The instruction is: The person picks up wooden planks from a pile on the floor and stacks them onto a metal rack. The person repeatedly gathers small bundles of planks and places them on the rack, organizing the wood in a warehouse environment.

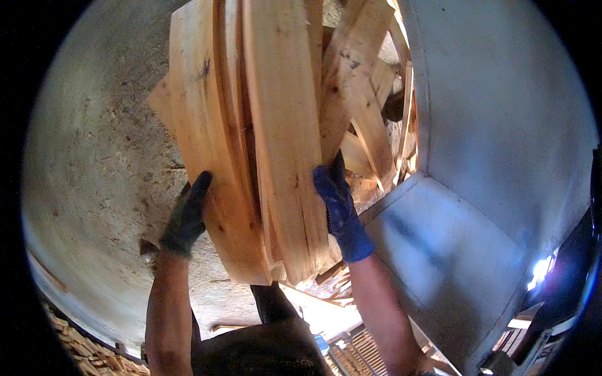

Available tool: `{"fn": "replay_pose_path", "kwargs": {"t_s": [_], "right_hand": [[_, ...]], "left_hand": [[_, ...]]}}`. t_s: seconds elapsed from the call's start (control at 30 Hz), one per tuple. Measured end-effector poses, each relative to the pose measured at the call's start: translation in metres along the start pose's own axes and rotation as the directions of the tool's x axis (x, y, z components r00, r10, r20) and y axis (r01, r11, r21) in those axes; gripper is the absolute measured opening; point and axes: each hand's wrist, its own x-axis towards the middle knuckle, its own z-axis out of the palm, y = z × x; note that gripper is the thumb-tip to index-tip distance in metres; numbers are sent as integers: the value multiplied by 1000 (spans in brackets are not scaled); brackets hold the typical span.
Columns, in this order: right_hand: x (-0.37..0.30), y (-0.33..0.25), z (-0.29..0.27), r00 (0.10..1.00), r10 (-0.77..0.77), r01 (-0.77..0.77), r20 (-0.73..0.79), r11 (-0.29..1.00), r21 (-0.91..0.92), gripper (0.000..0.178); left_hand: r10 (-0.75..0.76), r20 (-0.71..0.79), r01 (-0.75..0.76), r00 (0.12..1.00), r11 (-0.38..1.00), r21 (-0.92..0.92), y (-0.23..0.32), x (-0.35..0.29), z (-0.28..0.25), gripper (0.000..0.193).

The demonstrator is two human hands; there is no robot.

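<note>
Several pale wooden boards [282, 125] stand in a bundle between my two gloved hands, their long sides running away from me. My left hand [188, 216], in a dark glove, grips the outer edge of the leftmost board [200, 94], with its thumb lying along the face. On the opposite side my right hand [342, 210], in a blue glove, presses against the bundle's right edge. Its fingers are partly hidden behind the wood. Dark gaps show between some of the boards, and a slanted board [354, 62] leans at the upper right of the bundle.
More loose boards [370, 135] lie at angles beyond my right hand. A smooth grey metal panel [495, 94] rises on the right, above a sloping metal sheet [445, 244]. Stained, rough floor [106, 144] spreads on the left. Wood pieces [94, 344] are heaped at the lower left.
</note>
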Motion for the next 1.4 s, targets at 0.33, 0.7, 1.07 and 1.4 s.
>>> {"fn": "replay_pose_path", "kwargs": {"t_s": [0.33,0.7,1.07,1.4], "right_hand": [[-19,-39,-23,1000,19,-19,-1,975,-221,81],[-170,-162,-3,891,330,-286,312,942,-177,83],[-211,-200,69,636,464,-493,617,859,-138,81],[-204,-181,100,458,818,-834,348,531,-152,50]], "left_hand": [[-18,-47,9,999,983,-182,25,-74,62,43],[-49,-195,-33,980,918,-396,35,-292,82,35],[-70,-172,-87,983,643,-761,30,-359,37,38],[-119,-144,-31,982,656,-755,19,-330,-9,49]]}}
